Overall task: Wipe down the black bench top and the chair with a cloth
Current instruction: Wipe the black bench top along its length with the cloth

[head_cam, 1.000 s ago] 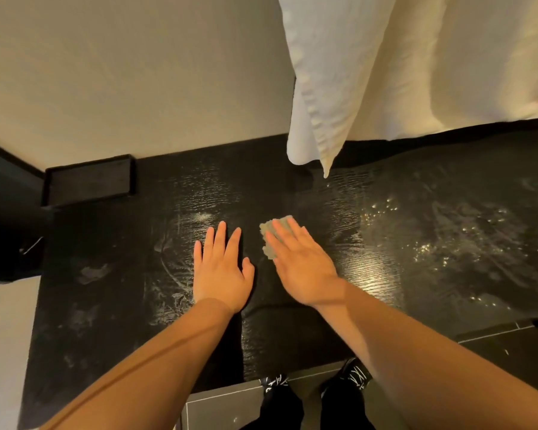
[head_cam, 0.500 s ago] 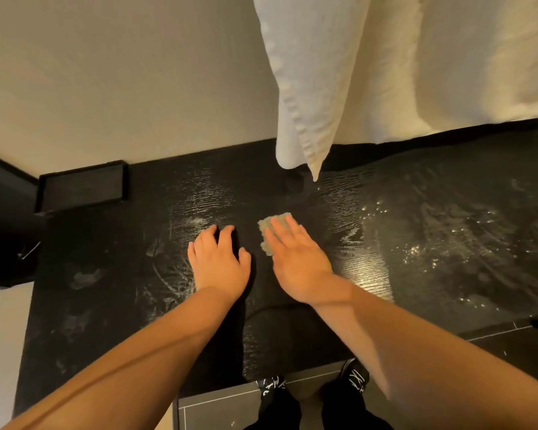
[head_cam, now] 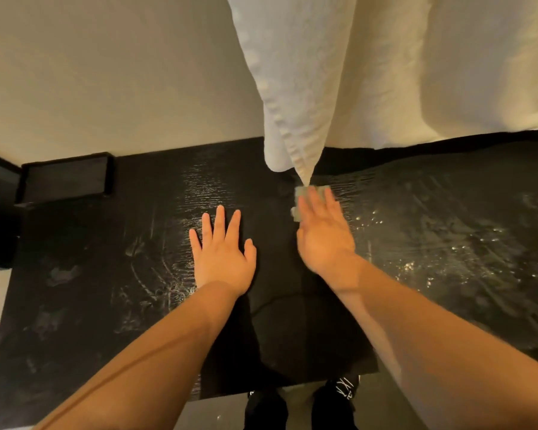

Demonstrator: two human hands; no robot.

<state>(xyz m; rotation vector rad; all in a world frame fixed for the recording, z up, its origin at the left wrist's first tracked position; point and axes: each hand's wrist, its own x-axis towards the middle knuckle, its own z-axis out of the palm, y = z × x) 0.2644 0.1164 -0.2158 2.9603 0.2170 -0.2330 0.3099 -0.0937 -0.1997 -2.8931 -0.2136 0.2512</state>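
Observation:
The black bench top (head_cam: 106, 274) fills the lower half of the view, streaked with wet smears. My right hand (head_cam: 323, 234) presses a small grey-green cloth (head_cam: 300, 197) flat onto the wood with straight fingers; most of the cloth is hidden under the hand. My left hand (head_cam: 222, 252) rests flat on the bench, fingers spread, a short way left of the right hand. The chair is out of view.
A white curtain (head_cam: 370, 72) hangs down at the back, its tip just above the cloth. A black box (head_cam: 66, 176) sits at the bench's back left against the beige wall. My black shoes (head_cam: 336, 398) stand on the floor below the front edge.
My right hand has slid the cloth away from me toward the curtain tip. My left hand's fingers curled briefly and are spread flat again.

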